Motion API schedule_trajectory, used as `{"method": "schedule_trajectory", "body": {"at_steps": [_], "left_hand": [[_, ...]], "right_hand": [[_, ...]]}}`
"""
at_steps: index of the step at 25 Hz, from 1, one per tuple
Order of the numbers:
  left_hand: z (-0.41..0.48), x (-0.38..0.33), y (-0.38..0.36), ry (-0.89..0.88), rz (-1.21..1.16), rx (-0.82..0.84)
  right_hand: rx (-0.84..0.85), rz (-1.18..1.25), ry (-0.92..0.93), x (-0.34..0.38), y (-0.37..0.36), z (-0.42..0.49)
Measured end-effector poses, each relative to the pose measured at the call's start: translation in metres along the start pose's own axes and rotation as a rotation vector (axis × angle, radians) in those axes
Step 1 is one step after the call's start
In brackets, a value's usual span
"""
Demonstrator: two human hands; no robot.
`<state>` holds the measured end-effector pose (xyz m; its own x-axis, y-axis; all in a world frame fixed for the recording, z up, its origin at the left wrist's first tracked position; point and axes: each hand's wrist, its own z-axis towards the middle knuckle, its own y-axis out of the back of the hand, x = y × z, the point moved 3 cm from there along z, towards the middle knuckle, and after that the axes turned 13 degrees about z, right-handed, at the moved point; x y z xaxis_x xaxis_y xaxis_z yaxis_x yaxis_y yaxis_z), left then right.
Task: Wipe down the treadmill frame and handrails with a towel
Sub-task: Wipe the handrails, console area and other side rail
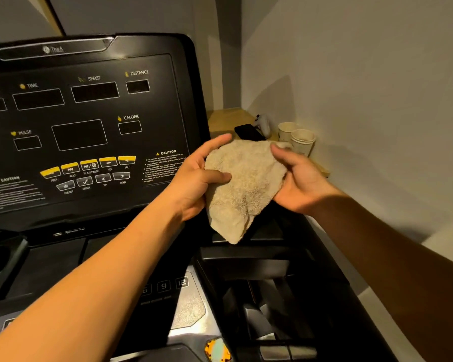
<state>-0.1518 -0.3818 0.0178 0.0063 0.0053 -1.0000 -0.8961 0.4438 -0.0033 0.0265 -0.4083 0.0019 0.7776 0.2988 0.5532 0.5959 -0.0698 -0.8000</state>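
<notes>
Two hands held the beige towel (243, 186) bunched in mid-air by the right edge of the console (89, 121): left hand (194, 181) pinching it under the thumb, right hand (298, 178) curled round its right side. Soft, light, limp; probably best wadded in one palm. Paper cups (297, 139) and a dark flat device (247, 131) crowded the far-right shelf (228, 118).

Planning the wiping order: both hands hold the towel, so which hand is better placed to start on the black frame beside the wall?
Right, likely. The right hand grips the towel at its right edge, above that frame; the left hand pinches it in front of the console and would cross over.
</notes>
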Motion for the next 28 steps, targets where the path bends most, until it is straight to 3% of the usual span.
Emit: {"method": "schedule_trajectory", "body": {"at_steps": [7,10,13,15,17,19,22,24,25,28], "left_hand": [[-0.003,-0.011,0.01,-0.174,0.532,-0.037],[-0.005,-0.013,0.013,-0.201,0.708,-0.003],[-0.003,-0.008,0.02,-0.28,1.07,-0.17],[-0.002,-0.006,0.022,-0.318,1.197,-0.329],[-0.001,-0.01,0.022,-0.353,1.216,-0.423],[-0.001,-0.016,0.021,-0.395,1.143,-0.402],[-0.001,-0.022,0.018,-0.41,0.964,-0.281],[-0.001,-0.024,0.02,-0.321,0.827,-0.263],[-0.001,-0.024,0.023,-0.249,0.717,-0.252],[-0.001,-0.02,0.019,-0.112,0.321,-0.168]], "right_hand": [[0.017,-0.338,0.031,0.011,-0.004,0.0],[-0.085,-0.409,0.075,0.016,-0.004,0.004],[-0.182,-0.445,0.241,0.018,-0.003,0.006],[-0.151,-0.516,0.375,0.022,-0.002,0.006],[-0.032,-0.801,0.363,0.021,-0.007,0.004],[-0.022,-1.289,0.352,0.019,-0.005,0.007],[-0.12,-1.611,0.614,0.024,-0.008,0.004],[-0.106,-1.493,0.707,0.033,-0.013,-0.002],[-0.08,-1.289,0.688,0.039,-0.014,-0.005],[0.087,-0.602,0.38,0.032,-0.003,-0.003]]}}
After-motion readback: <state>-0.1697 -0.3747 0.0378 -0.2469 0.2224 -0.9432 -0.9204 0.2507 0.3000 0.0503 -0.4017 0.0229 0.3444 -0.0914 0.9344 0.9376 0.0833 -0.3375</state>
